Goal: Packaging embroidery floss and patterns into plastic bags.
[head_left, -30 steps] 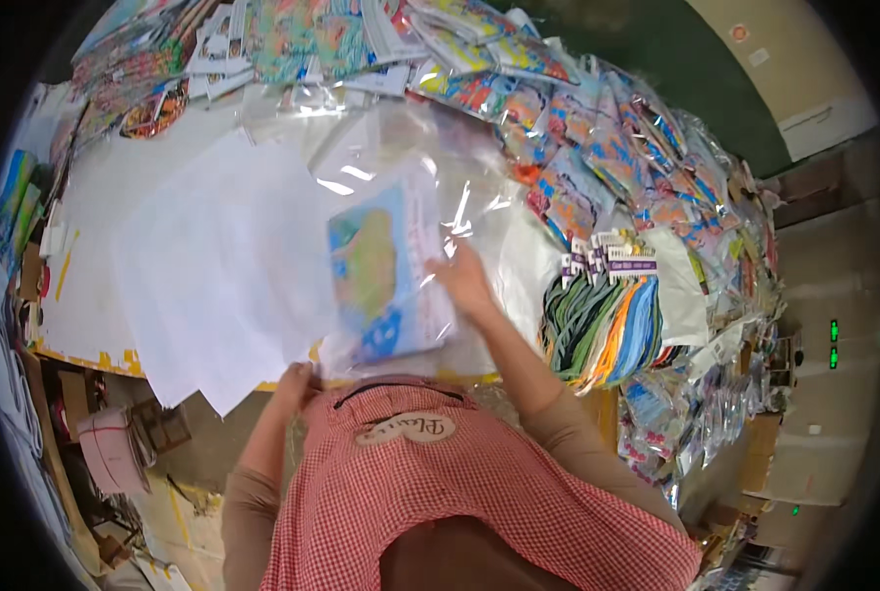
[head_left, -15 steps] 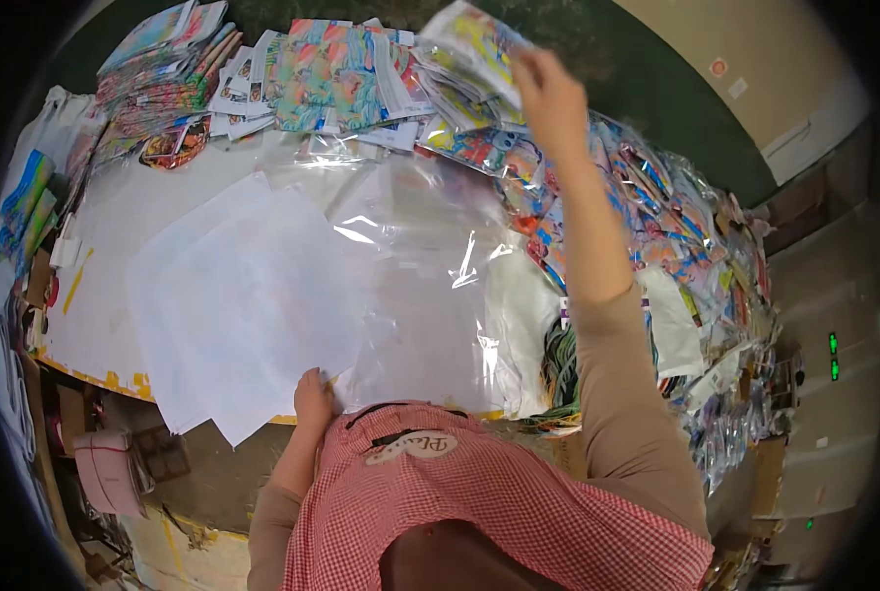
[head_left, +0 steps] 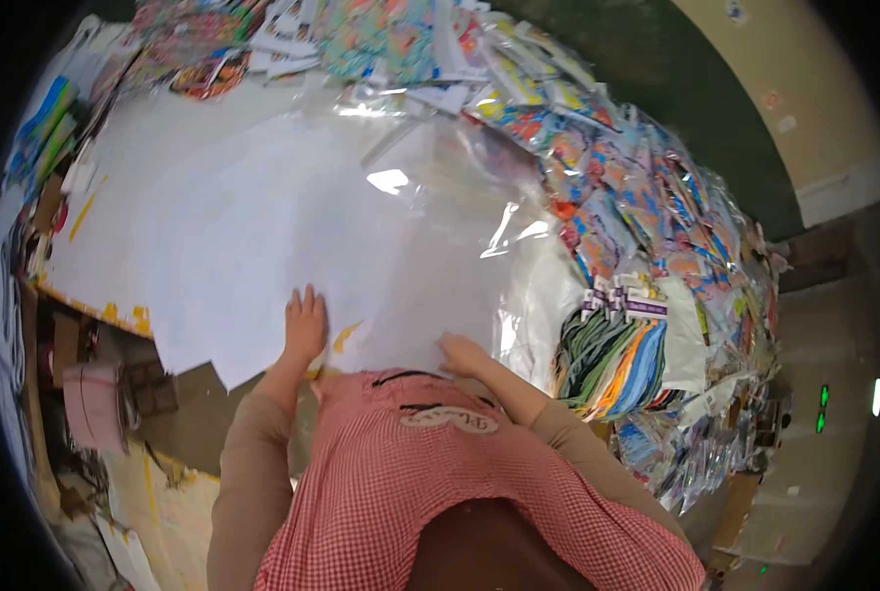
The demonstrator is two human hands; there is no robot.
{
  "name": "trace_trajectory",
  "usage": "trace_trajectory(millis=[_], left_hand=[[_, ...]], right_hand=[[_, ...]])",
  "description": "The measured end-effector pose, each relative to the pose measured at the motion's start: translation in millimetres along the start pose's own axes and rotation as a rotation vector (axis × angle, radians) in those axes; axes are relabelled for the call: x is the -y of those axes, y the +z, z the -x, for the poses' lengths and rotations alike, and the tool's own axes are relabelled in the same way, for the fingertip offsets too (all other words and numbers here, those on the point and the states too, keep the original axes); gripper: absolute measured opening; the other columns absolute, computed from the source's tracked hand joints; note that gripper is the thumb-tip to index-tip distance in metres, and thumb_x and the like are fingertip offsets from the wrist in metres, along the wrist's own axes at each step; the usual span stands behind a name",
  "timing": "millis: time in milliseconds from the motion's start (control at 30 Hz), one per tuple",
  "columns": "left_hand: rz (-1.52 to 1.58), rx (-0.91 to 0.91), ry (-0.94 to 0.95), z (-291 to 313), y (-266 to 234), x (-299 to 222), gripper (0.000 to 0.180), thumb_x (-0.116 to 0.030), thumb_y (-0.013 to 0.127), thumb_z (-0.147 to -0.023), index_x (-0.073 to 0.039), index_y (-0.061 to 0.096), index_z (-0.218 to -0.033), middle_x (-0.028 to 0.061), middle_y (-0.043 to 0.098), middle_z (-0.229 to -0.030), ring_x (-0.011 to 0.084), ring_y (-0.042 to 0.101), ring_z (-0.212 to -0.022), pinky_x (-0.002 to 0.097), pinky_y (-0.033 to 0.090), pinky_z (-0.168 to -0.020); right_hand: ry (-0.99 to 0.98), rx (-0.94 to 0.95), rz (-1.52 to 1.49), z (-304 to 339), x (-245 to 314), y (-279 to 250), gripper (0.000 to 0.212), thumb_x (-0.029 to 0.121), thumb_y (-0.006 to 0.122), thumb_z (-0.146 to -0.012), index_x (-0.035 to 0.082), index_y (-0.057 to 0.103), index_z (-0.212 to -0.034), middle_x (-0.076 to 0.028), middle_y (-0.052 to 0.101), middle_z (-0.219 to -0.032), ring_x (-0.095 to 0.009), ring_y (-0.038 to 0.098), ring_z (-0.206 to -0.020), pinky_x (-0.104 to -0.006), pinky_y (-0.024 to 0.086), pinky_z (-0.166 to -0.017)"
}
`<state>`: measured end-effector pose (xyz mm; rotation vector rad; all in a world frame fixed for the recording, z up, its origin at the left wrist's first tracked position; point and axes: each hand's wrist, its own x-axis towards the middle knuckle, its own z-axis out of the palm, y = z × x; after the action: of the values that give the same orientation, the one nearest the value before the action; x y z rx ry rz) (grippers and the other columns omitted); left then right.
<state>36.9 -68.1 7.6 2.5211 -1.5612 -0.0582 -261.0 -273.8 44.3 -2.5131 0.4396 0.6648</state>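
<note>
My left hand (head_left: 305, 325) lies flat, fingers slightly apart, on the near part of the large white sheets (head_left: 228, 236); whether these are paper or cloth I cannot tell. My right hand (head_left: 465, 357) is at the near edge of the clear plastic bags (head_left: 440, 236), which lie shiny in the middle of the table. Its fingers are drawn together, seemingly pinching the plastic; the fingertips are slightly blurred. To the right of that hand, skeins of embroidery thread (head_left: 612, 360) in green, orange, blue and other colours hang from white-and-purple cards.
Packed colourful bags (head_left: 597, 167) pile along the far right of the table. Printed packets (head_left: 376, 39) and further stacks line the back. A folded white cloth (head_left: 681, 335) lies beside the threads. Below the left table edge sits a pink bundle (head_left: 95, 404).
My right hand has left a packet on the back pile and come down to the plastic's near edge. My left hand has moved up onto the white sheets. The view has shifted, showing more thread.
</note>
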Motion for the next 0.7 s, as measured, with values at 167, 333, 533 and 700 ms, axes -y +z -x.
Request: trace_trajectory(millis=[167,333,533,700], left_hand=[[-0.042,0.199,0.088,-6,-33,-29,0.069,-0.016,0.059,-0.076,-0.006,0.034,-0.139,0.0316,0.023,-0.143,0.0537,0.023,-0.13,0.0614,0.027,-0.101],[-0.259,-0.003,-0.073,-17,6,-17,0.053,-0.011,0.055,-0.079,-0.01,0.045,-0.131,0.0299,0.038,-0.136,0.0507,0.043,-0.118,0.058,0.044,-0.085],[0.38,-0.133,-0.353,-38,-47,13,0.029,-0.001,0.053,-0.076,-0.007,0.057,-0.104,0.0201,0.064,-0.094,0.036,0.062,-0.08,0.0452,0.05,-0.065],[0.534,-0.198,0.033,22,-92,-30,0.047,0.002,0.054,-0.073,-0.008,0.054,-0.119,0.0184,0.064,-0.097,0.0366,0.061,-0.084,0.0447,0.05,-0.073]], right_hand=[[0.344,-0.219,0.086,16,-45,31,0.065,0.029,0.065,-0.077,0.005,0.043,-0.132,-0.02,0.039,-0.14,-0.039,0.042,-0.124,-0.0439,0.035,-0.104],[0.417,-0.193,-0.039,24,-43,16,0.068,0.03,0.066,-0.076,0.003,0.041,-0.133,-0.02,0.031,-0.145,-0.046,0.038,-0.125,-0.0447,0.033,-0.106],[0.352,-0.265,0.001,30,-41,29,0.07,0.03,0.066,-0.076,0.003,0.039,-0.135,-0.019,0.032,-0.145,-0.045,0.037,-0.126,-0.0441,0.033,-0.106],[0.344,-0.535,-0.315,21,16,-19,0.079,0.025,0.065,-0.079,-0.002,0.024,-0.14,-0.028,0.026,-0.144,-0.041,0.033,-0.131,-0.0413,0.03,-0.108]])
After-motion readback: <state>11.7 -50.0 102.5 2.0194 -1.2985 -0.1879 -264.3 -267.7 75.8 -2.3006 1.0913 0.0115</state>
